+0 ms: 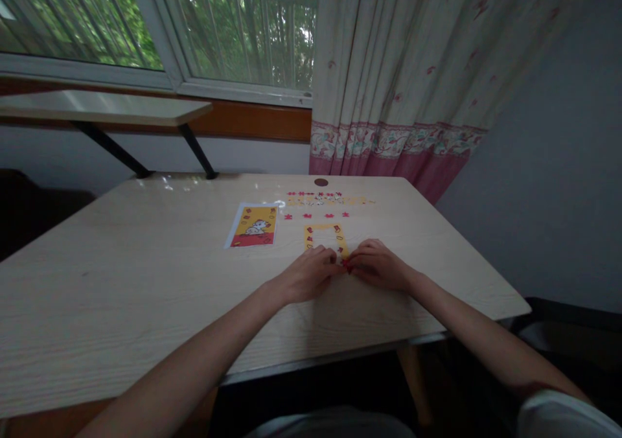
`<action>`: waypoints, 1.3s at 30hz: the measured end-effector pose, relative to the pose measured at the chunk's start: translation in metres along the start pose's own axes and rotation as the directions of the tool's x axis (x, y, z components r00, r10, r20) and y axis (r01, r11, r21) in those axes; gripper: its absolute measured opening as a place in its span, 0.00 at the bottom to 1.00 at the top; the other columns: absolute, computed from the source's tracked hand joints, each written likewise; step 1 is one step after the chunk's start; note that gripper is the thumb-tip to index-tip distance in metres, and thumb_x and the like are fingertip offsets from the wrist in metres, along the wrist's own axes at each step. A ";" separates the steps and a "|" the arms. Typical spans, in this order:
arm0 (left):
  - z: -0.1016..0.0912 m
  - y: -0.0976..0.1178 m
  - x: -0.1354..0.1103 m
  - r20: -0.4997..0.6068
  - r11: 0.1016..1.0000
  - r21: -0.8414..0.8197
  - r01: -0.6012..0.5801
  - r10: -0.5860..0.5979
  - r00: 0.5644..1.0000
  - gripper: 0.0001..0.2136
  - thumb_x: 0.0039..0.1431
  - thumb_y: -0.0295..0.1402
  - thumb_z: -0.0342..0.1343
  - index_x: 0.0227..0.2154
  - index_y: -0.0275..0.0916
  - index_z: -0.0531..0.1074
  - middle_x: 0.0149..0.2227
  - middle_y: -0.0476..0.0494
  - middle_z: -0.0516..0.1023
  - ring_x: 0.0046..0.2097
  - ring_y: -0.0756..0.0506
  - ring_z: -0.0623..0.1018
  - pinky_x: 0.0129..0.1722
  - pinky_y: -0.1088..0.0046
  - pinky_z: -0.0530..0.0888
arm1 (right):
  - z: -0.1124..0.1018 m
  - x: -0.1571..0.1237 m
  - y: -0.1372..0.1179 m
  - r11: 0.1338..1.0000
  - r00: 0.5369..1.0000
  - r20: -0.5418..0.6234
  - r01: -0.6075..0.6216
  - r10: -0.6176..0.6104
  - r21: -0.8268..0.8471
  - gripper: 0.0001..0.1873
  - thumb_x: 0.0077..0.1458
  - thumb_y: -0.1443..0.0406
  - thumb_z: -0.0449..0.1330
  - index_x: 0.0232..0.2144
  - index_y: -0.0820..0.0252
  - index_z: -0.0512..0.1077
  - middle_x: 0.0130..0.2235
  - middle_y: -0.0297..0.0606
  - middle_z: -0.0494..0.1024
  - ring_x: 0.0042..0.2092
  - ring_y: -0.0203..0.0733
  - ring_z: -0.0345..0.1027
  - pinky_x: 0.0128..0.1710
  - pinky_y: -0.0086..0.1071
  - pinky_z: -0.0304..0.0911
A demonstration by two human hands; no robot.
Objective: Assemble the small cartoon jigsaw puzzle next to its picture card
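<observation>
A partly assembled jigsaw puzzle [324, 227] lies on the table in front of me, a yellow border with red shapes around bare tabletop. At its lower right corner a small red puzzle piece [346, 265] shows between my two hands. My right hand [381, 266] has its fingers pinched on this piece. From the other side, the fingertips of my left hand [315, 275] press on it too, fingers curled. My left hand covers the puzzle's lower left part. Left of the puzzle lies a reference picture [255, 226] of a white cartoon animal on yellow and red.
Several loose red pieces [307, 216] lie in a row beyond the puzzle. Farther back are rows of yellow, white and red pieces [330, 199]. A dark round disc [321, 182] sits near the far edge. A raised shelf [107, 106] stands at the back left, beside the curtain [379, 88].
</observation>
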State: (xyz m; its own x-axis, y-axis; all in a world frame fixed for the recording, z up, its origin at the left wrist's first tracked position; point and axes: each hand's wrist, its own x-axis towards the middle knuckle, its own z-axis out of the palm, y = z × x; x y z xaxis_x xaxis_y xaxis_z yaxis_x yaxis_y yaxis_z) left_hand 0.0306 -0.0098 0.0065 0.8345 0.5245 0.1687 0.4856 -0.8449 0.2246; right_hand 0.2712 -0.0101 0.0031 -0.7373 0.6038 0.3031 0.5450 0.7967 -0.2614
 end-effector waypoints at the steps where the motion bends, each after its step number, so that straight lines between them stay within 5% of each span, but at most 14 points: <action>1: 0.000 0.000 -0.001 -0.005 1.000 -0.005 -0.004 0.004 1.000 0.18 0.57 0.25 0.47 0.47 0.46 0.71 0.41 0.43 0.69 0.43 0.43 0.68 0.44 0.66 0.67 | 0.000 0.000 0.000 1.000 1.000 -0.001 -0.002 0.002 0.005 0.10 0.59 0.62 0.54 0.40 0.54 0.74 0.42 0.37 0.77 0.44 0.41 0.64 0.46 0.37 0.56; 7: -0.010 -0.012 -0.009 -0.057 0.999 0.026 0.044 -0.043 0.997 0.16 0.56 0.25 0.48 0.47 0.40 0.70 0.43 0.41 0.70 0.44 0.42 0.69 0.43 0.65 0.67 | 0.000 0.000 -0.002 1.000 1.000 0.021 -0.009 0.009 0.027 0.09 0.58 0.63 0.55 0.40 0.53 0.73 0.43 0.34 0.77 0.44 0.40 0.65 0.47 0.37 0.55; 14: -0.030 -0.037 -0.023 -0.048 0.990 0.048 0.134 -0.131 0.990 0.21 0.56 0.42 0.56 0.50 0.38 0.69 0.48 0.37 0.69 0.50 0.38 0.68 0.47 0.59 0.67 | 0.001 0.000 0.000 0.999 1.000 -0.004 0.004 -0.004 0.039 0.10 0.58 0.62 0.55 0.42 0.53 0.73 0.43 0.36 0.77 0.44 0.39 0.66 0.47 0.36 0.56; 26: -0.024 -0.045 -0.024 -0.017 0.990 0.020 0.139 -0.139 0.990 0.27 0.51 0.44 0.59 0.52 0.35 0.66 0.53 0.33 0.68 0.54 0.35 0.68 0.51 0.57 0.67 | 0.002 0.002 0.008 0.999 0.997 -0.080 0.021 -0.019 0.033 0.10 0.57 0.61 0.55 0.39 0.55 0.74 0.45 0.40 0.75 0.45 0.41 0.67 0.46 0.37 0.59; 31: -0.023 -0.047 -0.023 -0.036 0.987 0.023 0.160 -0.159 0.987 0.27 0.52 0.46 0.58 0.51 0.34 0.66 0.54 0.32 0.68 0.55 0.35 0.68 0.51 0.57 0.67 | 0.000 0.035 0.029 0.999 0.985 -0.173 -0.030 0.027 -0.016 0.10 0.57 0.60 0.57 0.32 0.58 0.76 0.39 0.41 0.78 0.41 0.41 0.68 0.44 0.36 0.59; 39: -0.019 -0.049 -0.024 -0.038 0.982 0.047 0.182 -0.180 0.983 0.28 0.56 0.49 0.53 0.52 0.32 0.65 0.55 0.30 0.67 0.55 0.35 0.68 0.52 0.58 0.66 | 0.013 0.128 0.041 0.938 0.955 -0.082 -0.297 0.286 -0.180 0.10 0.55 0.63 0.56 0.34 0.58 0.78 0.37 0.39 0.79 0.42 0.43 0.69 0.46 0.35 0.58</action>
State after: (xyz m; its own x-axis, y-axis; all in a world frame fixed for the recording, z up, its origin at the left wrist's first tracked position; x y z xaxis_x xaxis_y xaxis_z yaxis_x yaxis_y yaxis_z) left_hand -0.0184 0.0209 0.0092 0.7228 0.6718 0.1617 0.6412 -0.7393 0.2057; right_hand 0.1938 0.0998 0.0189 -0.5150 0.8068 0.2896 0.8016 0.5730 -0.1706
